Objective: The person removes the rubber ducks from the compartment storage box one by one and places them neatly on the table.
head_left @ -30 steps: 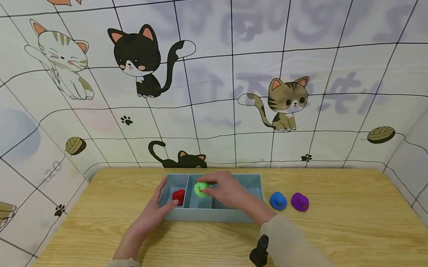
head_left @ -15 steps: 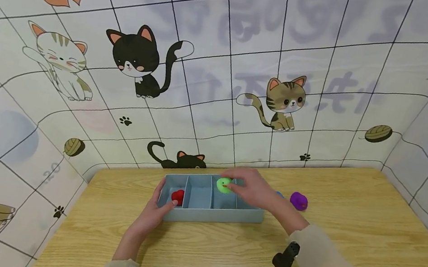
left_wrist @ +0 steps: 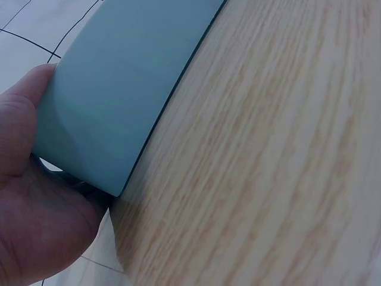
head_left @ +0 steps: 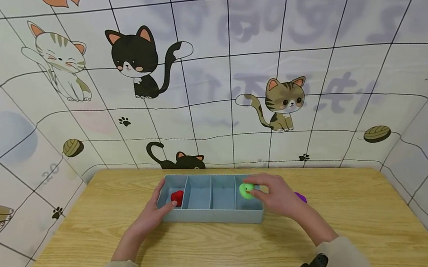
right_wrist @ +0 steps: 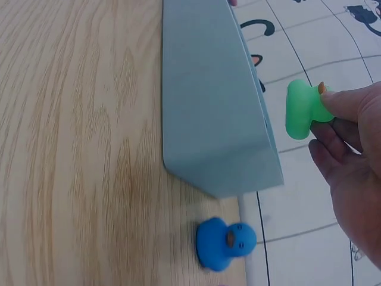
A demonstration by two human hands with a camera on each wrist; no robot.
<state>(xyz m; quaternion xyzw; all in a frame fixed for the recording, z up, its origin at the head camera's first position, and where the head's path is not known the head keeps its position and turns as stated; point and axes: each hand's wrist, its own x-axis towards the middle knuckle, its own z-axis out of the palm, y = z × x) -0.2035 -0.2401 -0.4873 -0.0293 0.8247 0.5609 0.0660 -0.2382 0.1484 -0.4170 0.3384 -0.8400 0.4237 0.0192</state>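
The right hand point(head_left: 280, 197) pinches the green duck point(head_left: 246, 190) above the rightmost compartment point(head_left: 250, 204) of the tray point(head_left: 212, 217) the left hand point(head_left: 150, 216) grips; placing seems underway, calling for gentle lowering.

One rubber duck point(right_wrist: 301, 110) is showing light green, a second duck point(right_wrist: 213, 244) blue, the divided tray point(head_left: 214, 217) grey-blue, the tabletop point(head_left: 189, 248) tan wood grain.

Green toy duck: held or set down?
Held: in the right wrist view, the right hand pinches the green toy duck, which shows clear of the divided tray.
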